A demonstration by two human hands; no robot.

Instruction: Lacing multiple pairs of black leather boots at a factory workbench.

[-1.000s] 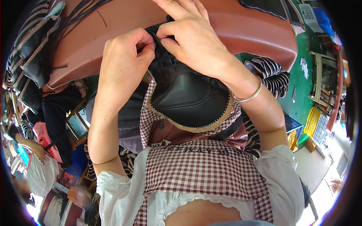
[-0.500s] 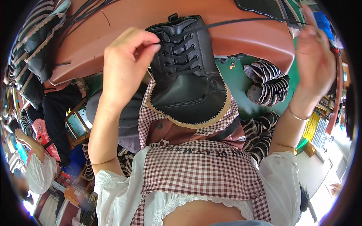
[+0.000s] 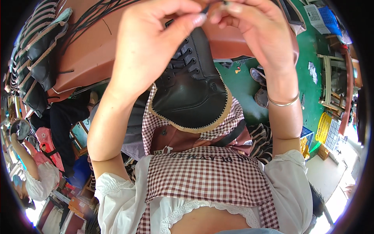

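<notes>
A black leather boot upper (image 3: 187, 103) with a tan zigzag-stitched edge lies against my checked apron, toe toward me. Its far end rests by the brown table's edge. Above it, at the top of the view, my left hand (image 3: 146, 54) pinches a black shoelace (image 3: 209, 6) between thumb and index finger. My right hand (image 3: 267, 37) comes close from the other side, its fingertips closed on the same lace. Part of the lace runs out of view at the top. My left hand and wrist hide the boot's left side and much of its lacing.
Several black laces (image 3: 91, 23) lie on the brown table (image 3: 105, 43). Stacked boot uppers (image 3: 43, 72) stand at its left edge. More uppers (image 3: 260, 134) sit low beside my right arm. Another person's white sleeve (image 3: 46, 177) shows far left. A yellow basket (image 3: 323, 128) is at right.
My right hand has come in from the far right to meet my left at the top. My left hand has moved up and right, off the boot's collar. The stretched lace is now drawn in.
</notes>
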